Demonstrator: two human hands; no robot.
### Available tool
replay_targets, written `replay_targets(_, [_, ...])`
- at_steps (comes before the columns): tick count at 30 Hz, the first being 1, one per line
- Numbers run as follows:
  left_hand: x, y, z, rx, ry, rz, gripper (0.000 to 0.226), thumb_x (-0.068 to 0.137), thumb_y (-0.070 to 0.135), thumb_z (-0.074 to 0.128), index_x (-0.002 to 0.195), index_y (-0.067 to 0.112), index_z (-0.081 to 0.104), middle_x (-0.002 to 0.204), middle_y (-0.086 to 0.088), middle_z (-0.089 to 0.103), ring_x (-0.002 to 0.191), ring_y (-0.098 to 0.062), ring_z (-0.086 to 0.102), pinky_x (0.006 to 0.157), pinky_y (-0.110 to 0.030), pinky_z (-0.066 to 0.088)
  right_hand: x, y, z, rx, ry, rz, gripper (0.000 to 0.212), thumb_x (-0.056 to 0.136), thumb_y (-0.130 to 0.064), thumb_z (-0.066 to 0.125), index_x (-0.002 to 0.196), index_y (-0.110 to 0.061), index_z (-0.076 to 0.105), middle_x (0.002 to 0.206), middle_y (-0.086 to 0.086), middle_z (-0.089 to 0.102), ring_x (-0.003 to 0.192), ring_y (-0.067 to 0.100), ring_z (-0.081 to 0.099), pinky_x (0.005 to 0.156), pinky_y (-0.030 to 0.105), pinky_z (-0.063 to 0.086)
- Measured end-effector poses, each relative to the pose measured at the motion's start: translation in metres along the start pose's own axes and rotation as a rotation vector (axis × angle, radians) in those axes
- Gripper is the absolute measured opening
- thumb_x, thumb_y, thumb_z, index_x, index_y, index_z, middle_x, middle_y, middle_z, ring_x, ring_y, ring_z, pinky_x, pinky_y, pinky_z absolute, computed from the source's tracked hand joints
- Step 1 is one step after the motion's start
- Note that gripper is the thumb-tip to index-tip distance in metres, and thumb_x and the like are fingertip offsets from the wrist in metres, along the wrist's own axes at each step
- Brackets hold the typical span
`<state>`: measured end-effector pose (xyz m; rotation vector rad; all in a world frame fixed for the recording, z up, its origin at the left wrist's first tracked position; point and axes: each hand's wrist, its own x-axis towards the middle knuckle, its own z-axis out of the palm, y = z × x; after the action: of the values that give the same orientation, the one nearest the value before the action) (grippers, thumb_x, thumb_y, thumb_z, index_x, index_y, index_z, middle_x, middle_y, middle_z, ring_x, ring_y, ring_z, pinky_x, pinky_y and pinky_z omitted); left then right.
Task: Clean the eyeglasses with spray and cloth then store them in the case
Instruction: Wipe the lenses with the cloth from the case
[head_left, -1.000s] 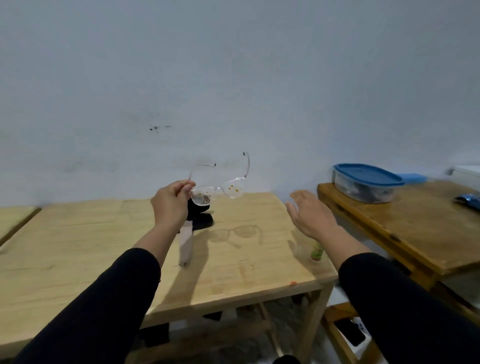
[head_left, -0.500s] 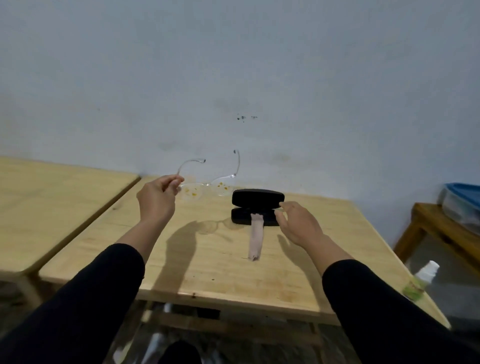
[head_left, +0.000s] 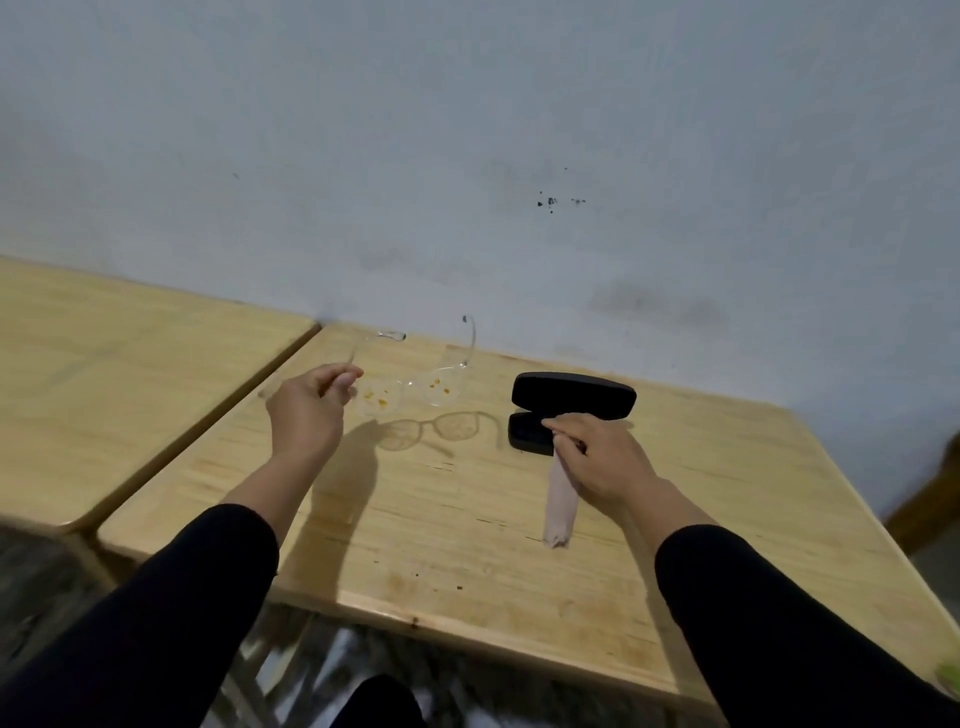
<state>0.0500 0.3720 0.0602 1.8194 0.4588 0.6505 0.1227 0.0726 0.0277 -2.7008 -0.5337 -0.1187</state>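
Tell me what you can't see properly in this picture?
- Case inside: head view, the right hand covers it.
- Cloth top end: hidden by that hand's grip.
- Glasses: left hand hides one arm's hinge.
- Green thing: cut off by the right edge, unidentifiable.
- Under the table: blurred.

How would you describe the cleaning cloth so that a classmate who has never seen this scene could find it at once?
Find the wooden table against the pale wall, then the open black case on it. The cloth trails from the case toward the near edge, gripped by the right hand. It is the only pale pinkish strip there.
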Motion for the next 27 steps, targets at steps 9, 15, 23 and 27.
replay_targets(9, [0.007, -0.009, 0.021, 0.023, -0.025, -0.023, 0.017, 0.091, 0.016, 0.055, 0.089, 0.022, 0.071, 0.081, 0.002, 0.069, 0.079, -0.011, 0.067, 0.100, -0.040, 0.045, 0.010, 0.009, 0.011, 0.121, 0.039, -0.134, 0.026, 0.092, -0.025, 0.052, 0.112, -0.020, 0.069, 0.113, 0.001, 0.069, 0.095, 0.017, 0.053, 0.080, 0.025, 0.036])
replay_targets(15, [0.006, -0.009, 0.026, 0.034, -0.025, -0.022, 0.016, 0.091, 0.017, 0.055, 0.091, 0.021, 0.070, 0.081, 0.002, 0.070, 0.077, -0.007, 0.065, 0.099, -0.036, 0.045, 0.012, 0.008, 0.010, 0.197, 0.089, -0.101, 0.028, 0.086, -0.027, 0.063, 0.110, -0.015, 0.069, 0.096, 0.000, 0.069, 0.091, 0.014, 0.056, 0.080, 0.023, 0.038])
replay_targets(23, [0.002, -0.007, 0.030, 0.026, -0.032, -0.025, 0.016, 0.091, 0.016, 0.055, 0.094, 0.018, 0.071, 0.085, -0.002, 0.070, 0.084, -0.015, 0.067, 0.094, -0.033, 0.048, -0.011, 0.001, -0.008, 0.294, 0.071, -0.129, 0.035, 0.077, -0.034, 0.066, 0.111, -0.028, 0.067, 0.099, -0.010, 0.055, 0.094, 0.000, 0.051, 0.077, 0.011, 0.035])
replay_targets(27, [-0.001, -0.009, 0.034, -0.003, -0.049, -0.034, 0.016, 0.091, 0.016, 0.056, 0.093, 0.019, 0.071, 0.085, 0.003, 0.069, 0.086, -0.015, 0.067, 0.093, -0.033, 0.050, -0.028, 0.002, -0.008, 0.195, -0.069, -0.108, 0.034, 0.078, -0.032, 0.071, 0.112, -0.029, 0.067, 0.110, -0.009, 0.047, 0.100, 0.003, 0.047, 0.081, 0.006, 0.030])
